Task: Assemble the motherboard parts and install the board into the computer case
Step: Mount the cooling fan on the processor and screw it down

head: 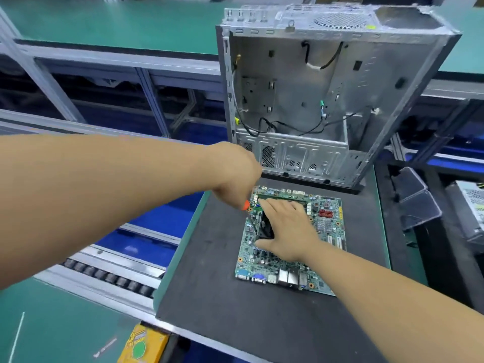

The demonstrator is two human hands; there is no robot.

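Observation:
A green motherboard [324,231] lies flat on a black mat [214,297]. My right hand [288,229] lies spread over a black cooler fan [267,229] near the board's middle, fingers straight and pressing on it. My left hand [235,174] hovers above the board's left edge and grips a screwdriver with an orange handle [245,205]; its dark shaft points down to the board beside the fan. Behind the board stands an open metal computer case [309,100], its inside facing me, with loose black cables in it.
A roller conveyor [110,277] with aluminium rails runs along the left of the mat. A yellow device [142,344] sits at the bottom edge. Dark plastic bins [416,203] and another metal unit [474,205] stand to the right. Green bench tops lie beyond.

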